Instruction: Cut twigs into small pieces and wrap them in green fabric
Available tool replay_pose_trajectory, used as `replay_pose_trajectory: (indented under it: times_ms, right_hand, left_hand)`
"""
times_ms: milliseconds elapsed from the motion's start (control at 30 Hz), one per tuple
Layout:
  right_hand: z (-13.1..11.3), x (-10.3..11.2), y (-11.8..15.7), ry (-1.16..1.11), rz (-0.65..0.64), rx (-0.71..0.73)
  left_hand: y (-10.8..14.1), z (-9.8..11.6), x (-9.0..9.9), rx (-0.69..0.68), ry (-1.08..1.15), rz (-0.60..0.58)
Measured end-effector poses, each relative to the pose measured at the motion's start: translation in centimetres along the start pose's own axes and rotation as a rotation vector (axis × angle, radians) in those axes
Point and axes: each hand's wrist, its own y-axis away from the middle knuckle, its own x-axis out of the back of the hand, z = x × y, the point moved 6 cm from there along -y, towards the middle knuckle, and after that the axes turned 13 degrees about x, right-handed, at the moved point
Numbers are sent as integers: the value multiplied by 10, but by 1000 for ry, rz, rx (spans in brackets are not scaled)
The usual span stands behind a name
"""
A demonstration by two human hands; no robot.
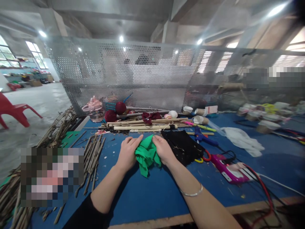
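A crumpled piece of bright green cloth hangs between my hands above the blue table. My left hand is closed on its left side, fingers bent and pointing toward the top. On the right, my right hand pinches the cloth's upper right edge, and a silver bangle sits on that wrist. The cloth's lower ends dangle loose below the hands. A black cloth lies on the table just beyond my right hand.
Cut twigs lie at the left. Wooden sticks and dark red yarn balls lie before a perforated metal screen. A blue glue gun, a magenta device with cables and white gloves are at the right.
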Motion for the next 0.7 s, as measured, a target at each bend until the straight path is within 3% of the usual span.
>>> replay_pose_trajectory:
  times_ms: [133, 333, 500, 633, 700]
  right_hand:
    - [-6, -13, 5, -16, -49, 53]
    - [-27, -38, 25, 383, -237, 324]
    - [-32, -50, 34, 549, -361, 405]
    - [-34, -55, 37, 515, -415, 389]
    - [-38, -56, 40, 374, -459, 368]
  left_hand:
    - [1, 10, -2, 10, -30, -37]
    - [3, 10, 1, 76, -26, 8]
    - [4, 6, 5, 67, -75, 40]
    - [2, 5, 12, 100, -26, 90]
    - [-1, 1, 12, 137, 65, 84]
